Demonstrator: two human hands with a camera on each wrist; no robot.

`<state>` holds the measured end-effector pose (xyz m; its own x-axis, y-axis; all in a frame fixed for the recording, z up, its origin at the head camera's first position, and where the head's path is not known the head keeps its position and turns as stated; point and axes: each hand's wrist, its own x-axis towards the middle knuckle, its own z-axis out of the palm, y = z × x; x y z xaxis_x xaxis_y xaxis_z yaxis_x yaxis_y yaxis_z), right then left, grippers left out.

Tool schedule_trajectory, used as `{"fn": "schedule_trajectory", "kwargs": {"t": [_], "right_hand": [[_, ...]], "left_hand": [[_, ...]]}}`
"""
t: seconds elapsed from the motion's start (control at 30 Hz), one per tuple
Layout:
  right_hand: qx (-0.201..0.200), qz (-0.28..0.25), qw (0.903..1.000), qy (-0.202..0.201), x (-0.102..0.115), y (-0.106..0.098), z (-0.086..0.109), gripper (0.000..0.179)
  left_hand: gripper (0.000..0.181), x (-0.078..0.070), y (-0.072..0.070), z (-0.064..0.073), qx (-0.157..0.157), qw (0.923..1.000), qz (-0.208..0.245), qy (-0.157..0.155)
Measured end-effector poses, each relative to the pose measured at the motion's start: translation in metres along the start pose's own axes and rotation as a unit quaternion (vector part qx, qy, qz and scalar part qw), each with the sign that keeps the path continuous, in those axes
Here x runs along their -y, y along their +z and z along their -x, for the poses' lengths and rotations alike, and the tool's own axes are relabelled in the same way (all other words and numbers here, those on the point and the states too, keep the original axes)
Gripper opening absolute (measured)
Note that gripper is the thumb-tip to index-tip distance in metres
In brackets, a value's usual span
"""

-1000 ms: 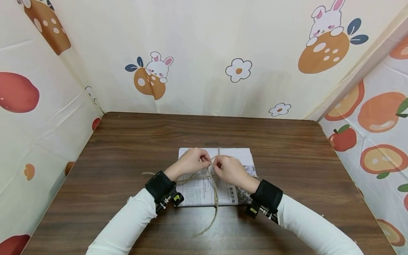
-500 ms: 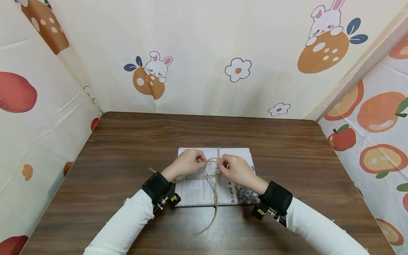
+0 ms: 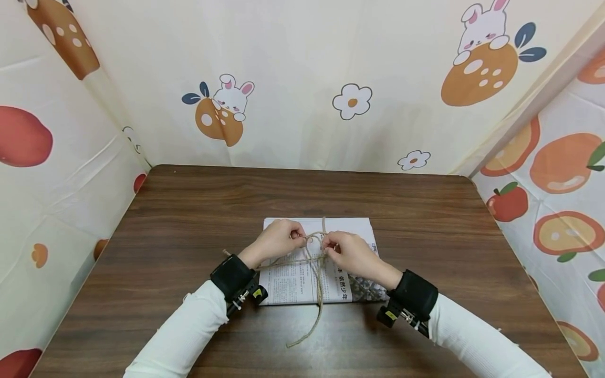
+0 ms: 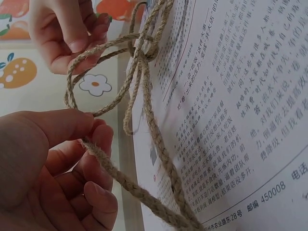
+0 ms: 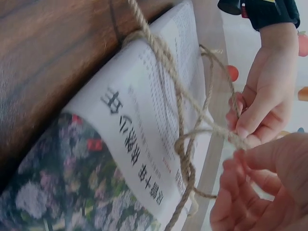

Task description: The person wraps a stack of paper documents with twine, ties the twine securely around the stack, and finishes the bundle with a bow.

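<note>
A flat newspaper-wrapped parcel (image 3: 290,286) lies on the table, with twine (image 3: 319,289) crossing it both ways. My left hand (image 3: 280,240) is above its upper left part and pinches a strand between thumb and forefinger, as the left wrist view shows. To the right, close by, my right hand (image 3: 352,254) pinches the twine too; its fingertips meet the cord (image 5: 235,139) in the right wrist view. A twine loop (image 4: 98,46) stretches between the two hands, next to a knot (image 4: 148,50) over the paper. One loose tail hangs past the parcel's front edge.
The brown wood-grain table (image 3: 189,210) spreads around the parcel. Behind it and at both sides hang pale curtains (image 3: 293,105) printed with rabbits, fruit and flowers. A black wrist camera strap (image 3: 232,276) sits on each forearm.
My right hand has moved right, away from the left hand, and a twine loop has widened between them. The left hand has shifted slightly left. More of the parcel's printed picture shows.
</note>
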<state>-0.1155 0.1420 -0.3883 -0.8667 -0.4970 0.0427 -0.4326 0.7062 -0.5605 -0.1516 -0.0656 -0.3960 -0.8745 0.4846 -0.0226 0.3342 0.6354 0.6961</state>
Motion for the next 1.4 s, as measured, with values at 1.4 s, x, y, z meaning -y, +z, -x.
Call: {"fn": "schedule_trajectory", "kwargs": {"t": [1.4], "right_hand": [[0.025, 0.0, 0.9997, 0.007, 0.003, 0.012, -0.014, 0.007]], "left_hand": [[0.007, -0.008, 0.007, -0.003, 0.018, 0.9996, -0.01, 0.018]]}}
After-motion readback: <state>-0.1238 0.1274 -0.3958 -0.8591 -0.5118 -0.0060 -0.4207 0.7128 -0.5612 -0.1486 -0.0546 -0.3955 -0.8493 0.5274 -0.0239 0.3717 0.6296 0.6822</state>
